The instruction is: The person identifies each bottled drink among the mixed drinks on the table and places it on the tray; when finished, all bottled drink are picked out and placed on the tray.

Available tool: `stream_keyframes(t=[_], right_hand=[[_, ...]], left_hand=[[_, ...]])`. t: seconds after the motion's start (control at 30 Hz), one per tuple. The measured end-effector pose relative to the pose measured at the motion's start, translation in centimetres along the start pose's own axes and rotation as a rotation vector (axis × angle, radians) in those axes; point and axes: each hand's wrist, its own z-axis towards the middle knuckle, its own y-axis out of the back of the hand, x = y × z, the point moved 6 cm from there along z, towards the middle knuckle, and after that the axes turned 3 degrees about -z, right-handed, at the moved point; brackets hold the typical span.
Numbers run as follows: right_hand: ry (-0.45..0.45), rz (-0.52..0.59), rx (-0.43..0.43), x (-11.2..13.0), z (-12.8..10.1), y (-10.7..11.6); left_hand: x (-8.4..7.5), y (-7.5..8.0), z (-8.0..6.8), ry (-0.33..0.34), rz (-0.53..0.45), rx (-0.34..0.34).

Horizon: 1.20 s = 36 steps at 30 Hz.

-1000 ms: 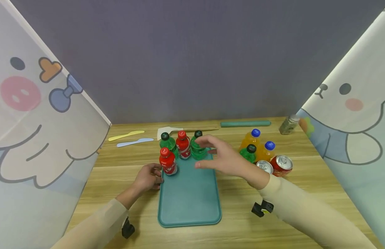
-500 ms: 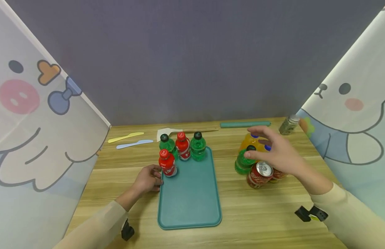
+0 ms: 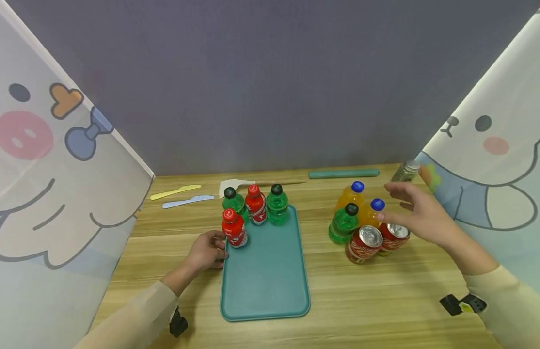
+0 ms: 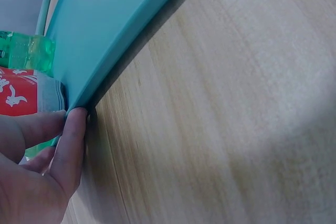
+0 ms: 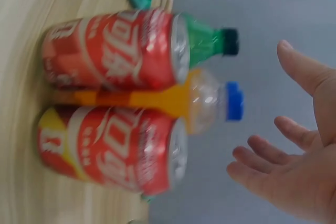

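Starting at the left, two plastic knives (image 3: 182, 195) lie flat at the back of the worktop (image 3: 383, 300). Next comes the left hand (image 3: 205, 253), which pinches the left rim of the green tray (image 3: 265, 276); the wrist view shows the thumb and fingers (image 4: 71, 145) closed on that rim. On the far end of the tray stand four small bottles: two red ones (image 3: 234, 228) and two green ones (image 3: 277, 204), all upright and close together. Further right, off the tray, stands a tight bunch of drinks: a green bottle (image 3: 342, 223), two orange bottles (image 3: 351, 194) with blue caps, and two red cans (image 3: 363, 244). They all stand upright, so their long way points up. The right hand (image 3: 420, 213) hovers just to the right of this bunch, a little above the cans, with its fingers (image 5: 262, 148) spread apart and holding nothing. The drinks lie to the left of that hand, and the nearer orange bottle (image 5: 157, 100) is the closest. The right hand is much nearer to them than the left. A small jar (image 3: 405, 171) stands behind.
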Motion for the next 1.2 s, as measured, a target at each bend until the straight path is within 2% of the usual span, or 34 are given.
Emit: stream_keyframes(t=[0.33,0.57,0.97,1.2], right_hand=[[0.025,0.081,0.144,-3.3,0.9,-1.7],[0.036,0.104,0.188,-4.6,1.4,-3.0],[0.013,0.100,0.165,-5.6,2.1,-3.8],[-0.003,0.056,0.127,-5.8,2.2,-3.9]], left_hand=[[-0.2,0.0,-0.1,0.003,-0.008,0.001],[0.2,0.1,0.1,0.017,-0.008,-0.010],[0.2,0.1,0.2,0.022,-0.003,-0.004],[0.3,0.1,0.2,0.026,-0.013,0.001]])
